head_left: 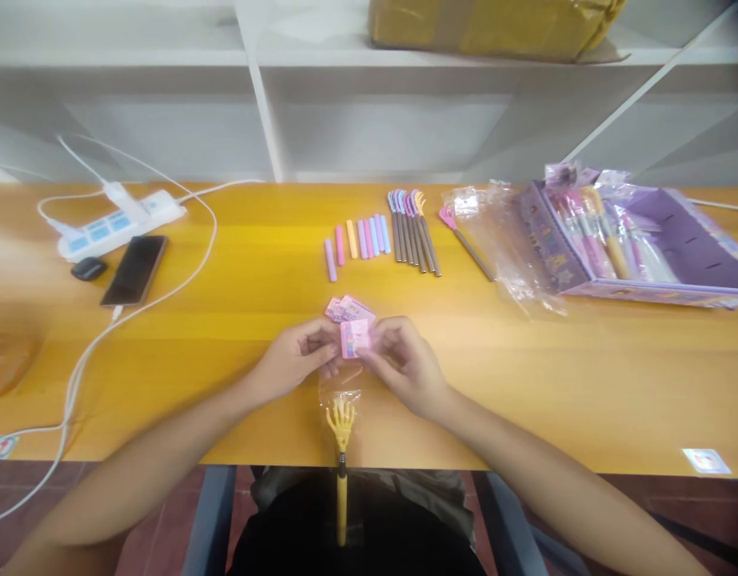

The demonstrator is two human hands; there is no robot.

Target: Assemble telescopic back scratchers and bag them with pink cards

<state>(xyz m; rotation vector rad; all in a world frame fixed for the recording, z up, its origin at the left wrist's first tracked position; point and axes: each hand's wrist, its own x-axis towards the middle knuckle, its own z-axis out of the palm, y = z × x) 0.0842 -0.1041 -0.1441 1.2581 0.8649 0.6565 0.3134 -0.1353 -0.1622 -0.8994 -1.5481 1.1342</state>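
Observation:
A small pink printed card is pinched between my two hands at the top of a clear plastic bag. My left hand has its thumb and fingers closed at the card's left edge, and my right hand grips the right edge. Below, inside the bag, lies a yellow hand-shaped back scratcher, its handle hanging past the table edge over my lap. Just behind the held card rest a few similar pink cards, partly overlapping. Whether the card is fixed to the bag I cannot tell.
Coloured handle tubes and several back scratchers with metal rods lie in rows. A pink scratcher lies beside loose plastic bags. A purple box holds packaged pieces. Left are a phone, cables and a power strip.

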